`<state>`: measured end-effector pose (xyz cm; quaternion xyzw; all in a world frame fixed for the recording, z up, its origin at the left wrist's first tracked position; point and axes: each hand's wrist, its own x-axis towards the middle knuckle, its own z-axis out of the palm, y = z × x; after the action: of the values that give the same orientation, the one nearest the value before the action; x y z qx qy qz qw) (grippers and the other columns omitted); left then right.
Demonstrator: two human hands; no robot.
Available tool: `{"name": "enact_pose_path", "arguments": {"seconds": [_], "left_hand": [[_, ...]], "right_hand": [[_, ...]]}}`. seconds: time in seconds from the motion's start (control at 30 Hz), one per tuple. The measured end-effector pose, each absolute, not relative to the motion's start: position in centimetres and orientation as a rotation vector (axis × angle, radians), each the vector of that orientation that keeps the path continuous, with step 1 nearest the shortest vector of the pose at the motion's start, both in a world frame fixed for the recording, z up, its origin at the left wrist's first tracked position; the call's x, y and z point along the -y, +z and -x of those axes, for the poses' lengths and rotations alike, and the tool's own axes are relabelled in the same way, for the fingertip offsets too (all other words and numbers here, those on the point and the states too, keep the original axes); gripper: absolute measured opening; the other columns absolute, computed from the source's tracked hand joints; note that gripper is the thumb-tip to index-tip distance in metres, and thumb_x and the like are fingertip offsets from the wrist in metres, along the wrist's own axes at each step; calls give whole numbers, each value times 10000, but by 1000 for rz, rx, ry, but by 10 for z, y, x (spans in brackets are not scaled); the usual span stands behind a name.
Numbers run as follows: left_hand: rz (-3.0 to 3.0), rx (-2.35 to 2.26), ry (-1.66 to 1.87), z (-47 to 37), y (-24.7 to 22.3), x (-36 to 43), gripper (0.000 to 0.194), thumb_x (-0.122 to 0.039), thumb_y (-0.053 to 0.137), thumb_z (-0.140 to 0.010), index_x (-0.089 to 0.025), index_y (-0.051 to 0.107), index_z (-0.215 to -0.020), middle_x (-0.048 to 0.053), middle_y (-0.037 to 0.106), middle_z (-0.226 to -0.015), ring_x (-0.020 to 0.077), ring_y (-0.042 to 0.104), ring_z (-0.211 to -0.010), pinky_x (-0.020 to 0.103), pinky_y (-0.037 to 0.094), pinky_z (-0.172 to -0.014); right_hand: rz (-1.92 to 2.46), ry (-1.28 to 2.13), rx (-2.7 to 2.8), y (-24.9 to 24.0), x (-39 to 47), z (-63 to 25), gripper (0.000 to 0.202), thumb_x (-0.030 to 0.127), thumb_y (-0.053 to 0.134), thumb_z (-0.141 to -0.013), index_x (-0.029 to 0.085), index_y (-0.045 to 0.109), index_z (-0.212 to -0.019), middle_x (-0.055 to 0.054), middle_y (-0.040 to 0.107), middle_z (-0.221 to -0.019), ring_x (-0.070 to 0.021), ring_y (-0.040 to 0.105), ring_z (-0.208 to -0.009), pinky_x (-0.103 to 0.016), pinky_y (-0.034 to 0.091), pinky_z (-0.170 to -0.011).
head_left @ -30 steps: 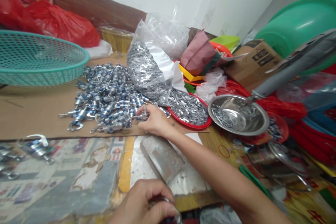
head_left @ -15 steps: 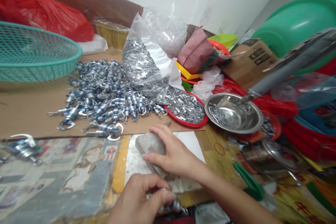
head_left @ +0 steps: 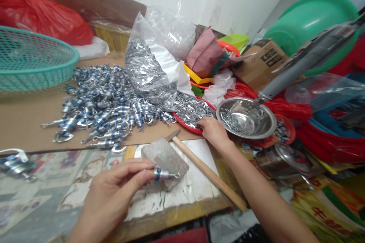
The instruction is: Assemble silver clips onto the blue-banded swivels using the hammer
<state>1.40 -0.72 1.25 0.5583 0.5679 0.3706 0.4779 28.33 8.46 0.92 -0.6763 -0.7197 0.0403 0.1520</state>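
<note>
My left hand (head_left: 114, 193) pinches a small blue-and-silver metal hook fitting (head_left: 162, 175) between thumb and fingers. Its ringed end points right, over a grey stone block (head_left: 165, 155); the rest hides behind the fingers. My right hand (head_left: 214, 132) reaches into the near right side of a red tray (head_left: 188, 126) full of small flat metal strips (head_left: 192, 110). Its fingers are drawn together there, and whatever they pinch is too small to make out. A hammer with a wooden handle (head_left: 209, 172) lies slanted between the stone and my right forearm.
Many similar fittings (head_left: 99, 98) are heaped on cardboard behind my left hand. A clear bag of metal strips (head_left: 151, 72) leans by the tray. Right of it stand a steel bowl (head_left: 256, 121) holding pins and a grey-handled tool (head_left: 299, 64). A turquoise basket (head_left: 37, 60) is far left.
My right hand has left the stone block and gone up and right to the red tray. My left hand has lifted the fitting up and left. The hammer handle now shows.
</note>
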Motion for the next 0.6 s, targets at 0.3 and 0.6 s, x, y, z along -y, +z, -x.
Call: {"name": "enact_pose_path", "arguments": {"seconds": [0.3,0.6], "left_hand": [[-1546,-1294,1045,-21,1,1,112,-268,706,-684,-333,790,-718,-2,759,-842,197,684,-807,228,507,-724],[-1349,-1395,1208,-24,-10,2,277,-261,774,-577,-354,771,-838,-48,795,-734,173,712,-656,241,564,-701]], "right_hand": [[1792,133,1892,16,-88,-283,180,137,509,-872,156,687,-884,-103,676,-908,-228,629,-934,-372,470,-862],[1080,576,1806,25,-3,-189,141,52,604,-786,141,702,-738,-40,697,-720,-123,641,-687,-209,510,-650]]}}
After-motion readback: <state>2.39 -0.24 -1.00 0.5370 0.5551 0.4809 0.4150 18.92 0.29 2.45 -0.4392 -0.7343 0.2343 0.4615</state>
